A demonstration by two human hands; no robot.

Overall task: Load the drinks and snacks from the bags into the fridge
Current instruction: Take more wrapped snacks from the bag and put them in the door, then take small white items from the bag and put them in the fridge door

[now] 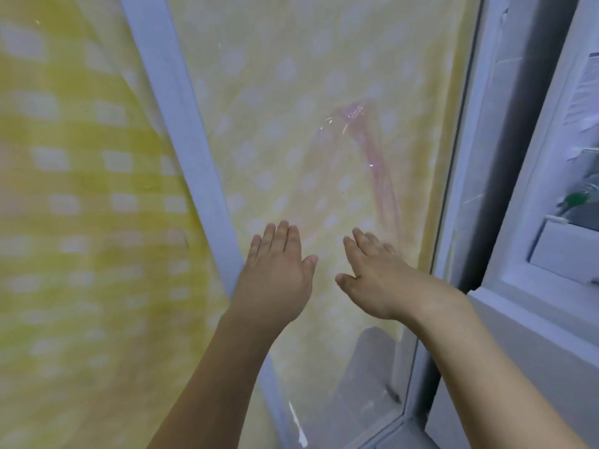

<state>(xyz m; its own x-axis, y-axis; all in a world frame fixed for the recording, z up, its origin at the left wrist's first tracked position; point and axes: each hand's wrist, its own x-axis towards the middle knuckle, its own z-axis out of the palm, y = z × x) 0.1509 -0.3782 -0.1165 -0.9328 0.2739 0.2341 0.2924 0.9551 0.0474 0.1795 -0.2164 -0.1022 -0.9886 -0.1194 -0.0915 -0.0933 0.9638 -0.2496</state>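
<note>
My left hand (277,270) and my right hand (376,277) are stretched out side by side, fingers straight, palms down, holding nothing. They hover in front of a pale yellow cloth with white dots (291,124). At the right edge the white fridge (531,306) stands with its door open. Inside it, behind a door shelf (564,244), a clear bottle with a green cap (575,199) shows. No bags or snacks are in view.
A yellow checked cloth (81,205) hangs at the left, split from the dotted cloth by a grey-blue strip (191,150). A pink smear (379,163) marks the dotted cloth. A grey frame edge (466,157) runs down beside the fridge.
</note>
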